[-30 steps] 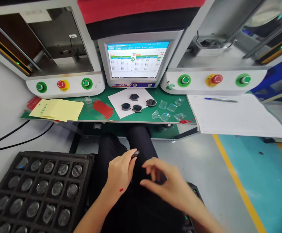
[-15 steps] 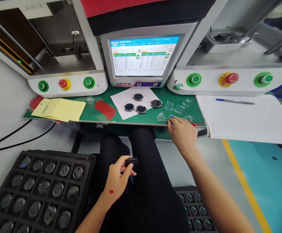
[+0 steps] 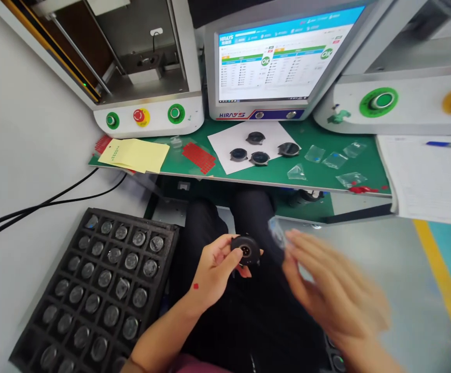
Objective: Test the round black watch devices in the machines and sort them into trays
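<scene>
A round black watch case (image 3: 245, 249) is held in my left hand (image 3: 217, 267), its back with small metal contacts turned up and my thumb lying on it. My right hand (image 3: 326, 285), blurred by motion, pinches a clear plastic film (image 3: 277, 231) with a blue mark, a little to the right of the watch case. Beyond the hands, several dark watch cases, one of them at the front (image 3: 259, 158), lie on a white paper sheet (image 3: 225, 135) on the green bench. Other clear films (image 3: 314, 153) lie right of the sheet.
A black compartment tray (image 3: 132, 228) of wrapped round parts stands at the lower left. On the green bench (image 3: 280, 184) are yellow paper (image 3: 143, 153), red stickers (image 3: 199, 158) and documents (image 3: 435, 181) with a pen. A monitor (image 3: 280, 67) stands behind, between two machines with push buttons.
My right hand has left the bench with a clear film and come toward the watch case. My left hand now shows the back of the case. The view has shifted.
</scene>
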The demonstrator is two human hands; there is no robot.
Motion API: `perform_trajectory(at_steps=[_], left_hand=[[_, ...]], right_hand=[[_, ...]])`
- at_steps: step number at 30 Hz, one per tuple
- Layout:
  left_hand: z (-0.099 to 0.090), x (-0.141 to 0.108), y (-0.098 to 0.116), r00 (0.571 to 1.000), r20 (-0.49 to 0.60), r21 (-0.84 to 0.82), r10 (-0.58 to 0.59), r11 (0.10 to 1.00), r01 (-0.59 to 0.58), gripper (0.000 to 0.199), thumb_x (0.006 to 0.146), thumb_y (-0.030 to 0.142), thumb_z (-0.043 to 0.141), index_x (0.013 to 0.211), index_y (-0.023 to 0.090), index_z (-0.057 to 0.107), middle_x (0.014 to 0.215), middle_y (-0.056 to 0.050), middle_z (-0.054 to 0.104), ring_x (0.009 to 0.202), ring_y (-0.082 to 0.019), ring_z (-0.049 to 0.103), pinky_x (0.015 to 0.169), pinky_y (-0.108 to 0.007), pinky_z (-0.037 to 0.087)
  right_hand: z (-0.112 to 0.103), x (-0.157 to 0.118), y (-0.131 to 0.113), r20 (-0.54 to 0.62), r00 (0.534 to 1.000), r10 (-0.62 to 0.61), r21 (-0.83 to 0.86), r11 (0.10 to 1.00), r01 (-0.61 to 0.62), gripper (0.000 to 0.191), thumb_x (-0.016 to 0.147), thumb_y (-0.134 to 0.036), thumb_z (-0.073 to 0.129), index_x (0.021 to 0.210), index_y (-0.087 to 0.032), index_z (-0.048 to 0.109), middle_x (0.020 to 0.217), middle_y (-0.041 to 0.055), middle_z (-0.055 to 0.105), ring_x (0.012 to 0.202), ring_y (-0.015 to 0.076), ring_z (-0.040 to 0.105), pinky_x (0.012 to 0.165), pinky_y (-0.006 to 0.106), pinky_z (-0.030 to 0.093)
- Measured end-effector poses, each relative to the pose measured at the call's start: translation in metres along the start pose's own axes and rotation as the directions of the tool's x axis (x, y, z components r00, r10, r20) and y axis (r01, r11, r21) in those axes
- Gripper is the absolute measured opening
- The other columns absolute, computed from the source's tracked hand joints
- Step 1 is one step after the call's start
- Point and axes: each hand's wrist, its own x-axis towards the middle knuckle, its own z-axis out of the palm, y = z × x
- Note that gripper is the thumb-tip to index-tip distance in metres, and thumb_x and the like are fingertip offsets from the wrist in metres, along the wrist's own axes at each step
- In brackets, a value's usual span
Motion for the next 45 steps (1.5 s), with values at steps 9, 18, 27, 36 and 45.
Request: perform_trajectory(at_steps=[9, 18, 27, 36, 45], left_hand=[[0.019, -0.019, -0.010, 0.989, -0.025, -0.102, 0.143, 0.984, -0.145, 0.036, 0.084, 0.047, 0.067, 0.098, 0.019, 0.048, 0.097, -0.008, 0.075, 0.085, -0.020, 0.073, 0.078, -0.033, 0.059], [0.026, -0.027, -0.016, 0.982, 0.030, -0.152, 0.186, 0.972, -0.179, 0.030, 0.093, 0.034, 0.057, 0.119, 0.019, 0.062, 0.121, -0.007, 0.071, 0.112, -0.018, 0.066, 0.101, -0.029, 0.050], [0.023, -0.028, -0.024, 0.959, 0.032, -0.042, 0.281, 0.959, -0.279, 0.032, 0.098, 0.032, 0.047, 0.126, 0.025, 0.062, 0.131, -0.004, 0.065, 0.123, -0.021, 0.059, 0.108, -0.034, 0.045], [0.023, -0.024, -0.026, 0.953, 0.017, -0.051, 0.302, 0.952, -0.301, 0.032, 0.099, 0.028, 0.047, 0.127, 0.027, 0.062, 0.132, -0.002, 0.065, 0.124, -0.019, 0.059, 0.108, -0.030, 0.045], [0.024, -0.018, -0.018, 0.969, 0.045, -0.338, 0.245, 0.916, -0.216, 0.030, 0.094, 0.040, 0.056, 0.116, 0.025, 0.070, 0.118, -0.003, 0.073, 0.114, -0.017, 0.065, 0.101, -0.025, 0.049]], right_hand=[[-0.015, -0.007, -0.039, 0.021, 0.997, -0.070, -0.022, 0.997, 0.071, 0.012, 0.086, -0.011, 0.066, 0.095, -0.019, 0.062, 0.087, 0.0088, 0.076, 0.082, 0.0224, 0.075, 0.075, 0.033, 0.064], [-0.007, -0.006, -0.053, 0.046, 0.996, -0.073, 0.032, 0.997, 0.071, 0.010, 0.091, -0.011, 0.059, 0.095, -0.018, 0.063, 0.092, 0.0106, 0.076, 0.088, 0.0215, 0.074, 0.080, 0.031, 0.064], [-0.002, -0.014, -0.052, -0.025, 1.000, 0.009, 0.078, 0.997, -0.007, 0.013, 0.085, -0.005, 0.067, 0.096, -0.009, 0.063, 0.096, 0.0134, 0.076, 0.093, 0.0217, 0.073, 0.094, 0.028, 0.057], [0.003, -0.012, -0.050, -0.030, 0.998, -0.057, 0.021, 0.998, 0.058, 0.011, 0.083, -0.004, 0.068, 0.094, -0.006, 0.065, 0.092, 0.0175, 0.075, 0.089, 0.0206, 0.074, 0.098, 0.027, 0.052], [0.007, -0.014, -0.047, -0.015, 0.998, -0.058, 0.183, 0.981, 0.060, 0.015, 0.082, -0.007, 0.066, 0.097, -0.008, 0.068, 0.093, 0.0119, 0.076, 0.098, 0.0236, 0.071, 0.105, 0.036, 0.049]])
